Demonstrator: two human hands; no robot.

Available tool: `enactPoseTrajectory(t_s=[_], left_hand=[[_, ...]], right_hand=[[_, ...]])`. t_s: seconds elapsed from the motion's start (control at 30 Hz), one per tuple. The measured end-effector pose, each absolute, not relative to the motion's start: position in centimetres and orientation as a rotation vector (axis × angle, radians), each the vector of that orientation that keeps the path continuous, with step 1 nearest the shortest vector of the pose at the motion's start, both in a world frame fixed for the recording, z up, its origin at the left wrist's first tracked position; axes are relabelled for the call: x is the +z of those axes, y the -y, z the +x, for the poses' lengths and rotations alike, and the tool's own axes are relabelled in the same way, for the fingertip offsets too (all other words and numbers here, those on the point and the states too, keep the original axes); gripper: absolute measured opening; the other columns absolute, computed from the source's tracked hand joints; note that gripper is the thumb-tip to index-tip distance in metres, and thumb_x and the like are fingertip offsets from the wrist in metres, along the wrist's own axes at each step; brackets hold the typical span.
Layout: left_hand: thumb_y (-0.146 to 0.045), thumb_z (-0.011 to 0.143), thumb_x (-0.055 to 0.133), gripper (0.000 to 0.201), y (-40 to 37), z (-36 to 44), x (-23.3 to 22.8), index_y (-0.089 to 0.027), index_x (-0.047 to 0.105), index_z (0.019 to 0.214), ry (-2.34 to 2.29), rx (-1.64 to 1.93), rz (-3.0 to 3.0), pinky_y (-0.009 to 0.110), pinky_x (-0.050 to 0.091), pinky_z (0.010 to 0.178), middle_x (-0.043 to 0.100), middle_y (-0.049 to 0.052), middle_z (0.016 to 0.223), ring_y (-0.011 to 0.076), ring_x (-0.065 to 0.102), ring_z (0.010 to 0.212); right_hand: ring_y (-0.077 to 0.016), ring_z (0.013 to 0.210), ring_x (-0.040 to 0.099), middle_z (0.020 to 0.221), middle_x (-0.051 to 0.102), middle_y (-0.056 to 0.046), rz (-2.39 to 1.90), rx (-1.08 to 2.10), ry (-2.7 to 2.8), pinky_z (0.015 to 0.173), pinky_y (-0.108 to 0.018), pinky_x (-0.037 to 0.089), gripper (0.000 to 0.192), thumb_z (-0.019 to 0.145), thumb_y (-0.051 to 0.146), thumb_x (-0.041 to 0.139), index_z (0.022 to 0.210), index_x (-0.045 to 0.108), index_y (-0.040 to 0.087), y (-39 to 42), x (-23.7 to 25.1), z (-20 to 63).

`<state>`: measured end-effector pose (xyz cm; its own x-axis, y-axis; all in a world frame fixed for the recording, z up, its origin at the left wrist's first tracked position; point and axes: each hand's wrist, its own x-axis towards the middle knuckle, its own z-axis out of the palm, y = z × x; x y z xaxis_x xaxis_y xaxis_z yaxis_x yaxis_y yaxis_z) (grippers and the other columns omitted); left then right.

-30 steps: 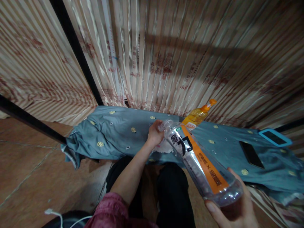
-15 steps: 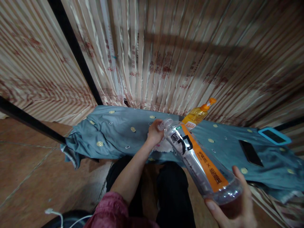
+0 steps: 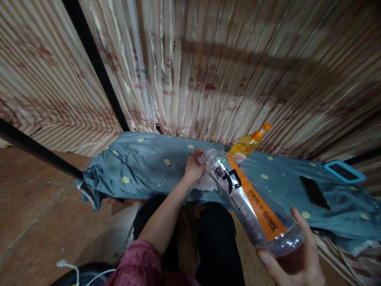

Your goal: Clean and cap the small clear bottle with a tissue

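Dim warm light, heavy edge distortion, soft shadows across the curtain [image 3: 226, 71].

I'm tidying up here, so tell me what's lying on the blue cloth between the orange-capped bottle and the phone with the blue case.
In the head view, between the orange-capped bottle and the blue-cased phone, a dark phone lies flat on the blue cloth.

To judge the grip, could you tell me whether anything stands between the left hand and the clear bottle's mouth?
Nothing visible does: the left hand is right at the mouth of the tilted clear bottle.
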<state>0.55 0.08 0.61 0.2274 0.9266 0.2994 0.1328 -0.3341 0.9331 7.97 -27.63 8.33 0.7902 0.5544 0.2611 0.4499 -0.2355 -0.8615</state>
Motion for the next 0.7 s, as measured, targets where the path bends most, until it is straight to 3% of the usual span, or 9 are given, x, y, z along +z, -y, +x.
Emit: enactPoseTrajectory(t_s=[0.23,0.37,0.53,0.7], left_hand=[[-0.016,0.076,0.079,0.02,-0.11,0.64,0.53,-0.019,0.066,0.091,-1.008,1.186,1.657,0.035,0.057,0.084,0.078,0.006,0.095,0.0241,0.073,0.091],[-0.016,0.076,0.079,0.019,-0.08,0.62,0.7,-0.019,0.066,0.09,-1.013,1.177,1.671,0.035,0.056,0.086,0.078,0.006,0.095,0.0247,0.073,0.092],[-0.017,0.075,0.08,0.02,-0.02,0.56,0.85,-0.02,0.067,0.089,-1.035,1.173,1.689,0.035,0.056,0.084,0.078,0.006,0.094,0.0247,0.073,0.091],[-0.017,0.075,0.08,0.021,-0.12,0.58,0.62,-0.02,0.067,0.092,-1.015,1.168,1.663,0.036,0.056,0.088,0.078,0.006,0.097,0.0254,0.074,0.095]], right_hand=[[-0.0341,0.118,0.063,0.151,0.051,-0.016,-1.907,0.077,0.799,0.088,-0.042,0.06,0.118,0.068,0.081,0.077,0.16,0.041,0.017,27.59,8.49,8.04],[-0.0377,0.132,0.054,0.156,0.047,-0.015,-1.898,0.037,0.824,0.084,-0.039,0.061,0.117,0.067,0.079,0.079,0.159,0.044,0.015,27.69,8.02,8.36],[-0.0343,0.122,0.06,0.156,0.047,-0.014,-1.884,0.07,0.817,0.082,-0.038,0.061,0.115,0.068,0.078,0.079,0.159,0.043,0.017,27.73,8.02,8.44],[-0.0347,0.126,0.056,0.158,0.044,-0.014,-1.85,0.065,0.835,0.081,-0.037,0.061,0.113,0.067,0.075,0.082,0.156,0.047,0.017,27.59,8.09,8.43]])
